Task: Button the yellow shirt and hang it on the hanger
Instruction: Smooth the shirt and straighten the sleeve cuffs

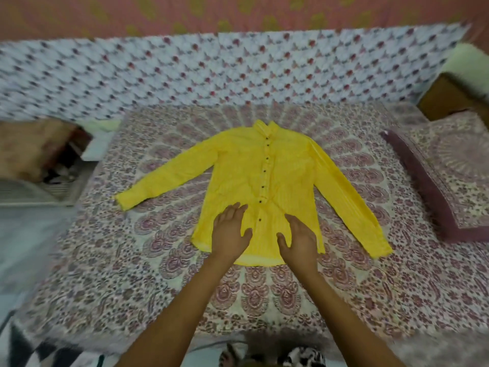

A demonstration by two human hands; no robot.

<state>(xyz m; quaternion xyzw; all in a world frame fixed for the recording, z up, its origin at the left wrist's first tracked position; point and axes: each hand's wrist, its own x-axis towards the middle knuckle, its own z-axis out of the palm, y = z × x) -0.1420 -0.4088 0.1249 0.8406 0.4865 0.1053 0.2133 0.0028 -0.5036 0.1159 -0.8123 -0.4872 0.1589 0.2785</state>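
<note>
Long-sleeved yellow cotton shirt (pixel 264 181) is lying front-up, sleeves spread, on a paisley-print bedspread (pixel 264 292), its dark buttons (pixel 264 170) apparently all done up. Left hand (pixel 230 231) & right hand (pixel 297 238), fingers straight & gripping nothing, are resting on the hem. Hanging looks yet to come; no hanger in view.

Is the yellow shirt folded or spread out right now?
Spread out. The yellow shirt lies flat, front up, on the bedspread, both sleeves out to the sides, its button row showing.

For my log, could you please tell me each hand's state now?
Left hand: open, over the yellow shirt.
Right hand: open, holding nothing.
</note>
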